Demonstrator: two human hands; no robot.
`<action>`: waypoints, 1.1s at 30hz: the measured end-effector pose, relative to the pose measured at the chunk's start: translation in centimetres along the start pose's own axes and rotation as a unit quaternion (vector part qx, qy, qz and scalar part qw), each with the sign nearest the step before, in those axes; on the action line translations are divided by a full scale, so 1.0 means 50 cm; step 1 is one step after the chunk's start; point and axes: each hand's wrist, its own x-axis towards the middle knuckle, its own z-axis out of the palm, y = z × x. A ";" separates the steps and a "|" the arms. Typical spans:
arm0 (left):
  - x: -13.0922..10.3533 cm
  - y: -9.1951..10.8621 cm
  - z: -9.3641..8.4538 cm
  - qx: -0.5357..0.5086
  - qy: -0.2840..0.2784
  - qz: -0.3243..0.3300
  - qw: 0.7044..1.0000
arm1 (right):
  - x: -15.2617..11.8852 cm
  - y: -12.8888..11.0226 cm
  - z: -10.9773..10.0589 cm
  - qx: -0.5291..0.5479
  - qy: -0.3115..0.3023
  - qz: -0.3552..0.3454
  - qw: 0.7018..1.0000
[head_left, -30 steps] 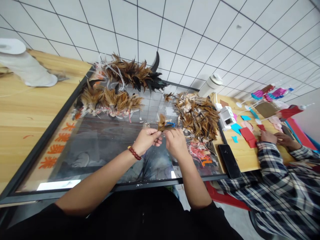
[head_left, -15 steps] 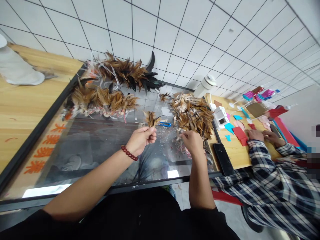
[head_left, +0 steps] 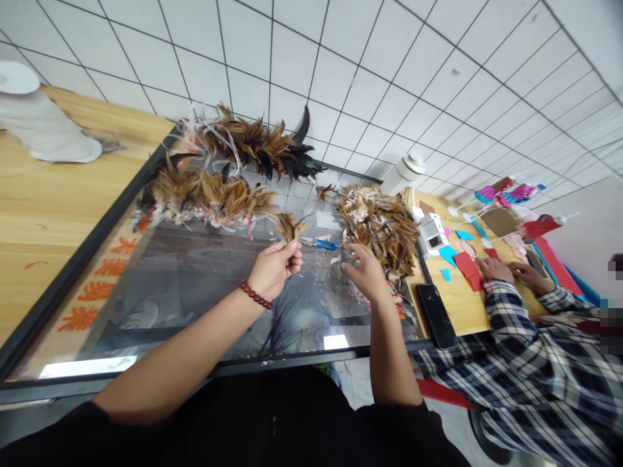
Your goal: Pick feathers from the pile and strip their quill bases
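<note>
In my left hand [head_left: 278, 264], which wears a dark red bead bracelet, a small bunch of brown feathers [head_left: 288, 227] is pinched with its tips pointing away from me. My right hand [head_left: 366, 271] is beside the large pile of brown and pale feathers [head_left: 379, 224], thumb and fingers apart, with nothing visibly held. Blue-handled thread snips [head_left: 324, 244] lie on the glass tabletop between the hands. At the left, a row of feather bunches [head_left: 209, 194] lies with pale, pinkish bases toward me. Behind it is a longer brown and black feather bundle [head_left: 257, 146].
A white bottle [head_left: 403, 172] stands by the tiled wall. Past the dark table edge are a white power adapter [head_left: 431, 233], a black phone [head_left: 437, 318] and red paper pieces [head_left: 468, 271], with a co-worker's hands [head_left: 495, 269] nearby. A white fabric-covered object [head_left: 53, 123] stands at far left.
My right hand's fingers have spread from a closed pinch near the feather pile. My left hand still pinches its feather bunch. The whole view has shifted slightly.
</note>
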 end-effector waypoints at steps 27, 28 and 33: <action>-0.016 -0.014 0.012 0.059 -0.031 -0.083 0.994 | -0.013 -0.063 0.068 0.457 -0.025 0.093 0.884; -0.017 -0.015 0.013 0.064 -0.038 -0.090 0.993 | -0.014 -0.065 0.074 0.457 -0.025 0.087 0.885; -0.017 -0.022 0.007 0.088 -0.087 -0.110 0.986 | -0.020 -0.075 0.107 0.450 -0.013 0.077 0.890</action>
